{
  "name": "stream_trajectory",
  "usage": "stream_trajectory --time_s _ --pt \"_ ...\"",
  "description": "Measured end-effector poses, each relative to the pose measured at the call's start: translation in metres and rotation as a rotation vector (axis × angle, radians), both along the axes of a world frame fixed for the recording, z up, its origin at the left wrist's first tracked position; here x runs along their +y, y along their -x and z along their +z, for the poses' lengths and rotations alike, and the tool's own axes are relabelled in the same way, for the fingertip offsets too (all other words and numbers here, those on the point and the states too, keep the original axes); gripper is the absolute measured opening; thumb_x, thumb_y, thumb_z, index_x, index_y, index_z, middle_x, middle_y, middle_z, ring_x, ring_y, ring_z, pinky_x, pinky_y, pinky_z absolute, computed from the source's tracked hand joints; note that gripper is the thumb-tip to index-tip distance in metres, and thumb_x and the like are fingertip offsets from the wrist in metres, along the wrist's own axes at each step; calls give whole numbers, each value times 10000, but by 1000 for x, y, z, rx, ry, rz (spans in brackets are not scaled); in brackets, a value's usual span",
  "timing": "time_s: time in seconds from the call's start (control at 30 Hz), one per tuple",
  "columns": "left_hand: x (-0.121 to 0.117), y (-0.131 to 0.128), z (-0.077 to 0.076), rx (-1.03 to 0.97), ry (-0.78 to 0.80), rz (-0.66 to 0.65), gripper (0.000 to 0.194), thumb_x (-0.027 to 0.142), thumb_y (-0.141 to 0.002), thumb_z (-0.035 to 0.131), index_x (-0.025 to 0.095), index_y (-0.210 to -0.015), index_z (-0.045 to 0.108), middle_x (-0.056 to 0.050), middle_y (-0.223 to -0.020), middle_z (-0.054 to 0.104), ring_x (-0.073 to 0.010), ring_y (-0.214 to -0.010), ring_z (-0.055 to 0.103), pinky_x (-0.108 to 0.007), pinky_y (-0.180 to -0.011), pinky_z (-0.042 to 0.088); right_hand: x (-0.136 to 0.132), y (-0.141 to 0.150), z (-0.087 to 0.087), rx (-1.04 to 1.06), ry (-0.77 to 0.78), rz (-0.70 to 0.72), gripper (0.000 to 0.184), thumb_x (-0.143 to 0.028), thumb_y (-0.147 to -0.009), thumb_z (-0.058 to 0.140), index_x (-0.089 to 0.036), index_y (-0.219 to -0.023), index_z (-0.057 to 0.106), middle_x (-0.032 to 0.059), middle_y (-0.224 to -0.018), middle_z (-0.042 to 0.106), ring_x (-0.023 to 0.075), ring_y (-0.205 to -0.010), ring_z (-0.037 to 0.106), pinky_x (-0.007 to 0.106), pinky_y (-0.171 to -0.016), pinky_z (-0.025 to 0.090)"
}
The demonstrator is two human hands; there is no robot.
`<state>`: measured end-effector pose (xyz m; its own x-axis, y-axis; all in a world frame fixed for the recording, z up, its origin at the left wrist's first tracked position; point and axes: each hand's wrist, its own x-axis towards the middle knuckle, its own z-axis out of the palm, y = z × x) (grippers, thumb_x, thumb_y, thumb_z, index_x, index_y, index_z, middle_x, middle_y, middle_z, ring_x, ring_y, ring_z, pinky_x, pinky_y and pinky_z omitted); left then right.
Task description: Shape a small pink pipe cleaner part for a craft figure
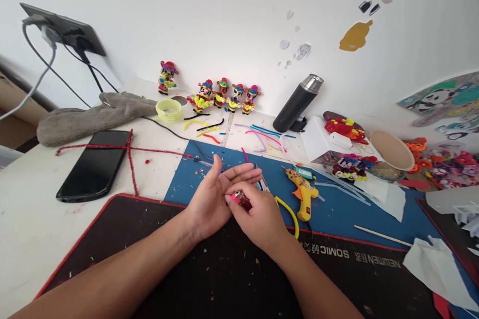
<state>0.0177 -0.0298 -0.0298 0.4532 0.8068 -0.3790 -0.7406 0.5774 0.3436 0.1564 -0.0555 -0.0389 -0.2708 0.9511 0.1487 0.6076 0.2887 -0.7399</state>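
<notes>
My left hand (215, 194) lies with its fingers stretched out to the right over the blue cutting mat (337, 209). My right hand (260, 214) is curled and pinches a small red and pink piece (239, 200) against the left palm. A yellow pipe cleaner (290, 212) curves out from under my right hand. Just to the right lies a yellow glue gun (303, 192). Scissors (262, 182) poke out from behind my fingers.
A black phone (95, 164) and red pipe cleaners (127, 152) lie at the left. Several small pipe-cleaner figures (224, 94) stand along the wall, next to a black flask (297, 102). Loose coloured pipe cleaners (262, 137), a paper cup (391, 149) and white paper scraps (437, 269) crowd the right. A black desk mat (224, 279) is in front.
</notes>
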Motion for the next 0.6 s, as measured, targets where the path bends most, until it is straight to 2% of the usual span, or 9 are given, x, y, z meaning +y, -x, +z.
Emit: stream_trajectory --time_s 0.13,0.4,0.6 --pt "1 1 2 9 14 -24 764 702 -1043 335 81 -1147 767 -227 -1371 712 -357 -1366 604 -466 -1194 435 2 -3 3 15 4 -20 111 -197 -909 656 -250 -969 732 -18 -799 780 156 -617 656 261 -599 441" --pt "-1 1 4 26 32 -24 768 702 -1044 335 75 -1152 765 -229 -1381 709 -348 -1391 585 -453 -1215 415 5 -6 2 -82 -37 -2 174 -187 -921 627 -250 -1015 759 2 -843 802 174 -665 695 274 -626 445" --pt "2 2 4 0 58 6 750 673 -1060 319 72 -1146 758 -234 -1385 705 -341 -1380 600 -442 -1195 445 6 -7 4 -9 -47 -11 196 -166 -922 627 -260 -1035 756 -8 -955 828 169 -717 735 267 -668 493"
